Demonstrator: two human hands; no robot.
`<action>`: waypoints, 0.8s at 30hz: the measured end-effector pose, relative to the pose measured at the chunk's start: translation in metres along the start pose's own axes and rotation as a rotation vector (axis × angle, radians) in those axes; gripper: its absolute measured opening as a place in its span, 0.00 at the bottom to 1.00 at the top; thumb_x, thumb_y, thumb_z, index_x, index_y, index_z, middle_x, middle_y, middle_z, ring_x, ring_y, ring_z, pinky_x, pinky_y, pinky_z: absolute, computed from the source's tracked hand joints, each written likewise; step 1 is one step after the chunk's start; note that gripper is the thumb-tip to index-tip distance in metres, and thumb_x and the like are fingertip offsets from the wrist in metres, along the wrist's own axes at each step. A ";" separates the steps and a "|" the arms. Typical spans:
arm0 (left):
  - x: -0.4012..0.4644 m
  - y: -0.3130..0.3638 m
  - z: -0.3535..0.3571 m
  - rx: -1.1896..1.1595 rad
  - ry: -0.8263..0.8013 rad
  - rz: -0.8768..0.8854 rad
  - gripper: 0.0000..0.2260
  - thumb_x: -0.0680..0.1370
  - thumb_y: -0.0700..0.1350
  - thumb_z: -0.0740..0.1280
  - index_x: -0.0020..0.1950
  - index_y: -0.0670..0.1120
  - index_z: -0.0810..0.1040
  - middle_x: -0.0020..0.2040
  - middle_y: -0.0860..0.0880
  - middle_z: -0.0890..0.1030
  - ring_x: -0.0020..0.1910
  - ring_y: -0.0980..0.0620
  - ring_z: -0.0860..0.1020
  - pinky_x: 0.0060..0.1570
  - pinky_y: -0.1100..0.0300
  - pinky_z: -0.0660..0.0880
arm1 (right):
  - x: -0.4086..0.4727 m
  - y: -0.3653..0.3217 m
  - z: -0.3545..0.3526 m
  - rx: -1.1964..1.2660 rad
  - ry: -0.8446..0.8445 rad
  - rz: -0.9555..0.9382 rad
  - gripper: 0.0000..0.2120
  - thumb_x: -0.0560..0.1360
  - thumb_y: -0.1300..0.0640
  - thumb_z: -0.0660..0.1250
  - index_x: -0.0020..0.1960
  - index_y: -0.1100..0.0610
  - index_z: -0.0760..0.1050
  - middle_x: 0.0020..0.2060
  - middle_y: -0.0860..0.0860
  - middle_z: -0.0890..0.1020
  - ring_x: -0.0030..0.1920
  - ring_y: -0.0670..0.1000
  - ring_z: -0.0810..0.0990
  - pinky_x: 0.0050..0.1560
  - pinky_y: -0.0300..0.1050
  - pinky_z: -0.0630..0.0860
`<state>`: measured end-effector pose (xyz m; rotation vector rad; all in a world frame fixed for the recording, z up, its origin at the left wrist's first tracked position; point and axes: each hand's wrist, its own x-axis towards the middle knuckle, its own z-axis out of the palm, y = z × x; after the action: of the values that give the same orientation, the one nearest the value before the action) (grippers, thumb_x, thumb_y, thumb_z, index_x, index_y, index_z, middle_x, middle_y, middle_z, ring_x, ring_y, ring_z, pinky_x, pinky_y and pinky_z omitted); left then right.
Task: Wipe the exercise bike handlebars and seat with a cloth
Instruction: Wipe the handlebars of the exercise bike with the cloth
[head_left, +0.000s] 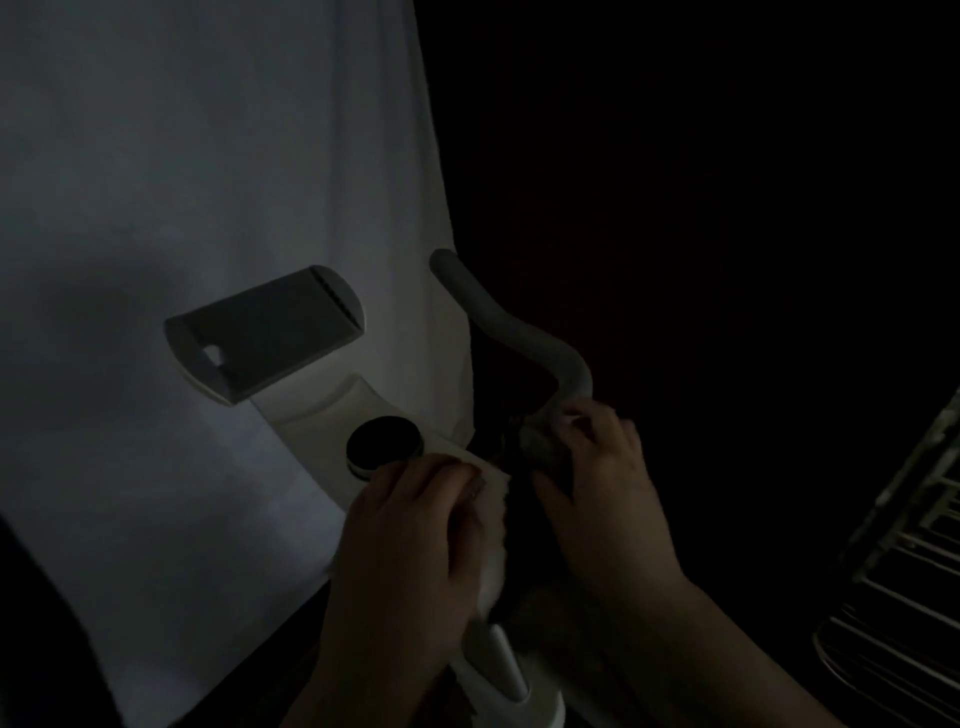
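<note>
L hand (410, 551) grips soft white cloth (493, 545); R hand (597, 467) clasps curved grey matte handlebar (514, 327). Round black knob (384, 441) just above L hand; wire rack (904, 571) right of R.

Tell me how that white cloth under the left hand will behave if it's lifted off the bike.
The white cloth would probably go floppy: it already bunches and folds under the left hand. It looks thin, so likely light for its size. It should not roll or tip, but a loose end may drape or catch on the handlebar.
</note>
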<state>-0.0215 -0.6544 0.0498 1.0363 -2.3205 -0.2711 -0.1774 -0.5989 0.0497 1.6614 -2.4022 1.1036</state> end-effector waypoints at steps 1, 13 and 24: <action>-0.001 0.000 0.000 -0.003 0.004 0.001 0.18 0.75 0.53 0.54 0.58 0.52 0.78 0.56 0.57 0.78 0.56 0.56 0.72 0.53 0.56 0.74 | 0.005 0.000 0.002 -0.025 0.014 -0.017 0.21 0.77 0.54 0.64 0.69 0.49 0.68 0.65 0.44 0.64 0.64 0.45 0.61 0.50 0.26 0.59; 0.002 0.009 0.005 -0.003 0.121 -0.064 0.17 0.73 0.52 0.58 0.53 0.50 0.83 0.53 0.54 0.81 0.55 0.62 0.70 0.53 0.66 0.67 | 0.016 0.018 0.009 0.418 -0.103 -0.156 0.15 0.72 0.62 0.69 0.57 0.49 0.78 0.54 0.41 0.71 0.50 0.30 0.71 0.50 0.18 0.63; 0.007 -0.004 -0.012 -0.040 -0.054 0.125 0.15 0.76 0.53 0.59 0.54 0.54 0.83 0.54 0.58 0.81 0.54 0.61 0.75 0.54 0.71 0.67 | 0.036 0.011 0.010 0.194 0.022 -0.030 0.14 0.72 0.63 0.69 0.56 0.51 0.79 0.52 0.46 0.75 0.54 0.44 0.74 0.48 0.26 0.64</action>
<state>-0.0159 -0.6615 0.0611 0.8700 -2.4066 -0.2982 -0.1981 -0.6314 0.0502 1.7214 -2.3148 1.3815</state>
